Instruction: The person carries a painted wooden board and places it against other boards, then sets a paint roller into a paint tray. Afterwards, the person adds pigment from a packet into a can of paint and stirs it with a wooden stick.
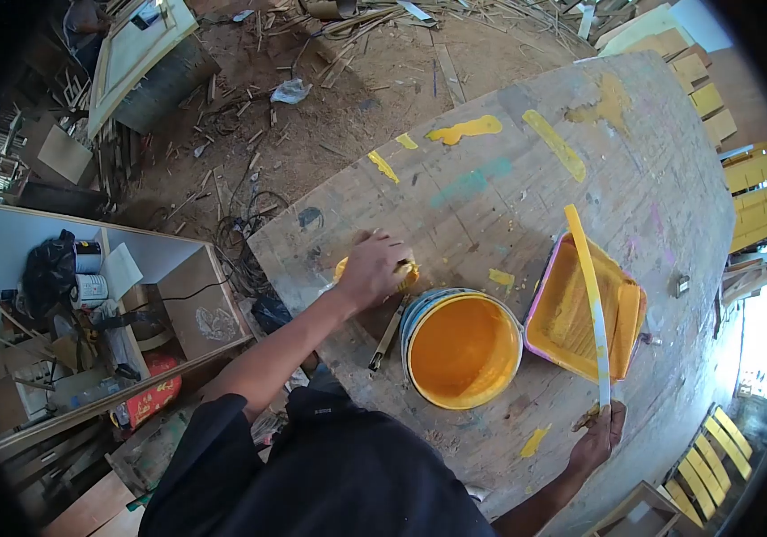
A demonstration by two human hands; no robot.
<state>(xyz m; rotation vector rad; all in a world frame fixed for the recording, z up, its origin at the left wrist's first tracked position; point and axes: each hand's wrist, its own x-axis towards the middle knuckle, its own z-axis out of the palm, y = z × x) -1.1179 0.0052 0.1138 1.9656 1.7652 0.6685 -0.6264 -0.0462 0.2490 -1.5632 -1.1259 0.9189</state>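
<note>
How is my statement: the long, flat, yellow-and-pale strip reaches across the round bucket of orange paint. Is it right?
Not quite. The head view shows the long, flat, yellow-and-pale strip reaching across the rectangular, orange-coated tray, not the round bucket of orange paint, which stands beside that tray.

the left hand point(374, 267) mostly hides a yellow thing point(410, 277); the top edge crops a person point(85, 32)
</note>
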